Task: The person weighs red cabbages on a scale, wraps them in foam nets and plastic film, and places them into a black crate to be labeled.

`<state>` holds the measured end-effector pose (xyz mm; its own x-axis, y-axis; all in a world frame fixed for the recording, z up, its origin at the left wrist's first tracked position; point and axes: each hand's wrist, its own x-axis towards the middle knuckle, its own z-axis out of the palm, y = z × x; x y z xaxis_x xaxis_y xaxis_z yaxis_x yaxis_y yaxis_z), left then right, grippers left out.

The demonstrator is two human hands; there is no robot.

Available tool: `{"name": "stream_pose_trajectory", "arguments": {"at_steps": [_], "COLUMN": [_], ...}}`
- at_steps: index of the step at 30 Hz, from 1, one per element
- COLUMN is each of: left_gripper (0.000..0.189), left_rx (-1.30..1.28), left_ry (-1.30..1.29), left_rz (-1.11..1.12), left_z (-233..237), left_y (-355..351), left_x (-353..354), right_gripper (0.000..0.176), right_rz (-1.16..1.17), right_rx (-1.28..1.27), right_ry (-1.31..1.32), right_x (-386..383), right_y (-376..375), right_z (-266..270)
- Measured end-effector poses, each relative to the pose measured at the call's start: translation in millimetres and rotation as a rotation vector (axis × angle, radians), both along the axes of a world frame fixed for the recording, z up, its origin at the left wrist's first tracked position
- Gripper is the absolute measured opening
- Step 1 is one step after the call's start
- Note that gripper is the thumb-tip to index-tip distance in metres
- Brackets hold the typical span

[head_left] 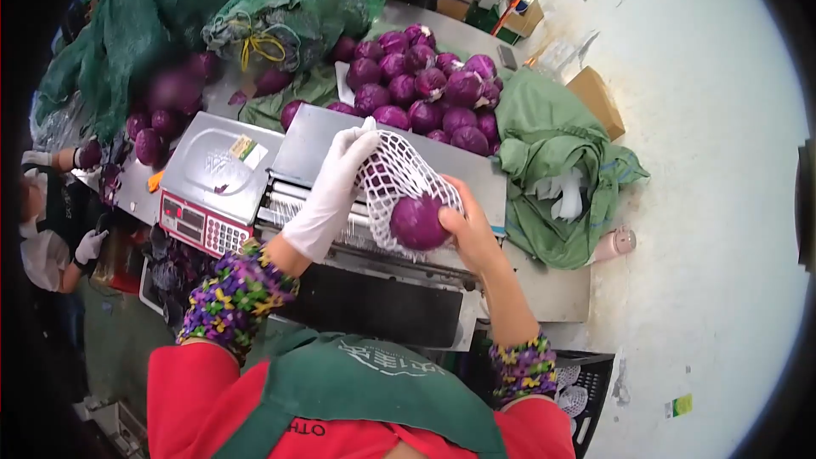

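In the head view, the upper end of a white foam-net sleeve (pixel 389 166) is being pinched between the fingers of the white-gloved left hand (pixel 344 161). A round, glossy purple cabbage (pixel 416 223) is being gripped from its right side by the bare right hand (pixel 473 229), the thumb being pressed against its front. The cabbage is being held at the lower part of the sleeve, with netting being stretched along its top and sides, above the near edge of a flat-topped silver metal machine (pixel 310 143).

Behind the machine, a large heap of loose purple cabbages (pixel 416 76) is being carried by a silver metal table (pixel 548 289). To the left, a small label is being borne by a silver weighing scale with a red keypad panel (pixel 200 166). The heap is being flanked on the right by a crumpled green woven sack (pixel 552 140). At the far left, another purple cabbage (pixel 88 154) is being held by a co-worker's gloved hand.
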<state>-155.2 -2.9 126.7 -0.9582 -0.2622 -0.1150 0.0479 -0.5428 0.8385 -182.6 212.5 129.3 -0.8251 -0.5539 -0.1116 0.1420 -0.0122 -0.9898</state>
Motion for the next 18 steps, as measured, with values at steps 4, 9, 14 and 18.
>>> {"name": "stream_pose_trajectory", "arguments": {"at_steps": [4, 9, 14, 18], "left_gripper": [0.039, 0.053, 0.029, 0.012], "left_rx": [-0.199, -1.469, -1.548, -1.435], "left_ry": [-0.04, -0.071, 0.496, 0.395], "left_rz": [0.19, 0.34, 0.157, 0.158], "left_z": [-65.8, -42.4, -48.5, -58.9], "left_y": [-1.2, -7.0, -12.5, -13.7], "left_x": [-68.0, -55.6, -64.7, -64.7], "right_gripper": [0.067, 0.069, 0.058, 0.03], "right_rz": [0.015, 0.062, -0.008, -0.217], "right_rx": [0.432, 0.7, 0.96, 0.414], "right_ry": [0.202, 0.289, 0.556, 0.715], "right_x": [-64.9, -95.7, -87.6, -87.7], "right_y": [-20.5, -33.8, -44.9, -58.9], "right_z": [-5.2, -17.0, -34.2, -53.8]}}
